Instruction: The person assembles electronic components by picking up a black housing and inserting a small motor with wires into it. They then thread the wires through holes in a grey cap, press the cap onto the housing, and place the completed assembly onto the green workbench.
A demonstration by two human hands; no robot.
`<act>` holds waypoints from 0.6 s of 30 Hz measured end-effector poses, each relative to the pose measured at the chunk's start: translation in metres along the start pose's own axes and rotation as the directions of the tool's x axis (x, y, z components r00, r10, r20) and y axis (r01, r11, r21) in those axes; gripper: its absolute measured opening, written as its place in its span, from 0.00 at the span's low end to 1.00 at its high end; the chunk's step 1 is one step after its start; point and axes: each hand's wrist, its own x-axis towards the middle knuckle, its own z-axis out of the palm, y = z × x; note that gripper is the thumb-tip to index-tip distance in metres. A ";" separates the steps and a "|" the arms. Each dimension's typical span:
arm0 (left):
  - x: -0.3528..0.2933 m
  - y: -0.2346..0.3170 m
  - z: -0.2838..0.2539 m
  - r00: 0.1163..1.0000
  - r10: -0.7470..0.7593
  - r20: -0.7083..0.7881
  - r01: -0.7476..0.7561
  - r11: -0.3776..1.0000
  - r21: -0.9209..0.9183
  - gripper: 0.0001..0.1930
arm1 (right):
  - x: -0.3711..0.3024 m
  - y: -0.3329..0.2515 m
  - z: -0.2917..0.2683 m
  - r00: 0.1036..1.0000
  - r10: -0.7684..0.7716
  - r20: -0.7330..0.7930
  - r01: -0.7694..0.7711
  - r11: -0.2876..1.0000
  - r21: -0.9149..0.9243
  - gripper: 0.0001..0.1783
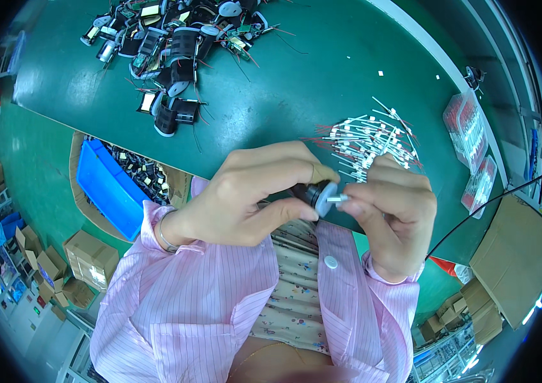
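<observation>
Between the thumb and fingers of my left hand (255, 191) is a small black cylindrical part with a grey disc end (326, 198), held just past the table's near edge. My right hand (395, 210) pinches a short white wire connector (337, 198) right at the face of that disc. Whether the connector is seated in it or only touching, I cannot tell. Just beyond my right hand lies a loose pile of white sleeved wires with red ends (373, 142). Farther off to the left, a heap of black parts with grey discs, green boards and thin wires (178, 57) covers the table.
The green table (271, 102) spans the view. Two clear plastic boxes of wires (466, 127) stand at its right edge. Below left, a carton (79, 185) holds a blue bin (111, 191) and many small black parts. Cardboard boxes (92, 258) sit on the floor.
</observation>
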 end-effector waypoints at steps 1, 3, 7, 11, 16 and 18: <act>0.001 0.002 0.004 0.998 0.024 -0.054 -0.010 0.969 0.248 0.18 | 0.001 0.002 0.003 1.000 -0.023 -0.004 0.022 0.997 -0.073 0.08; 0.003 0.006 0.005 0.992 0.061 -0.108 -0.001 0.876 0.483 0.17 | -0.003 -0.010 0.022 0.991 -0.080 -0.105 0.047 0.957 -0.286 0.08; 0.005 0.010 0.002 0.991 0.047 -0.124 0.004 0.923 0.385 0.17 | -0.007 -0.007 0.016 0.992 -0.006 -0.122 -0.002 0.998 -0.067 0.08; 0.004 -0.009 -0.006 0.983 0.139 -0.117 -0.068 0.878 0.474 0.16 | 0.004 0.006 0.029 0.988 0.014 -0.152 -0.041 0.984 -0.172 0.05; -0.003 -0.004 -0.015 0.953 0.030 -0.301 0.219 0.618 0.755 0.28 | 0.041 0.038 0.022 0.980 0.148 -0.131 -0.173 0.963 -0.207 0.03; -0.016 0.001 -0.027 0.901 -0.031 -0.433 0.431 0.169 0.886 0.26 | 0.063 0.068 -0.006 0.943 0.273 -0.188 -0.316 0.911 -0.265 0.09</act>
